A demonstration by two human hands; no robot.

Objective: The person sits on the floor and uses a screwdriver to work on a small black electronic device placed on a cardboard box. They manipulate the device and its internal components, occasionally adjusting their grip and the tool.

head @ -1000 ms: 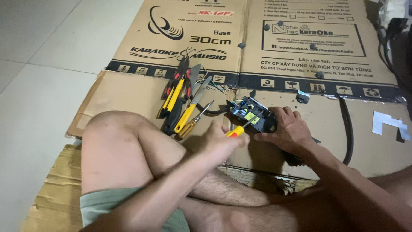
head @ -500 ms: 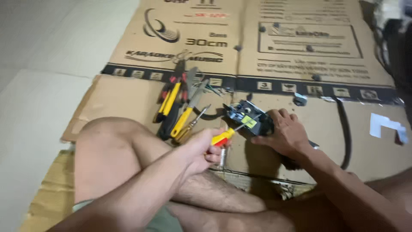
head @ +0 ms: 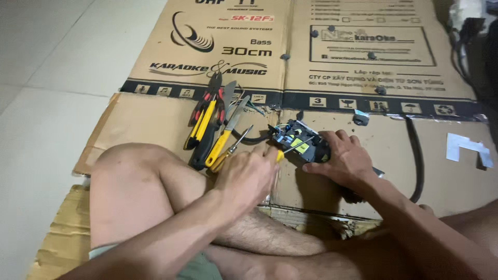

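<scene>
- Flattened cardboard (head: 155, 119) on the floor, beneath both hands.
- My left hand (head: 249, 173) grips a screwdriver (head: 290, 150); its handle is mostly hidden.
- My right hand (head: 340, 158) clasps a small black device (head: 301, 142), partly covered.

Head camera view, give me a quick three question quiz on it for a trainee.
1. True or false: the left hand holds a yellow-handled screwdriver.
2. What does the right hand rest on?
A. the pliers
B. the black device
C. the cable
3. What surface do the tools lie on?

Key:
1. True; its tip points into the device.
2. B
3. Flattened cardboard on the tiled floor.
</scene>
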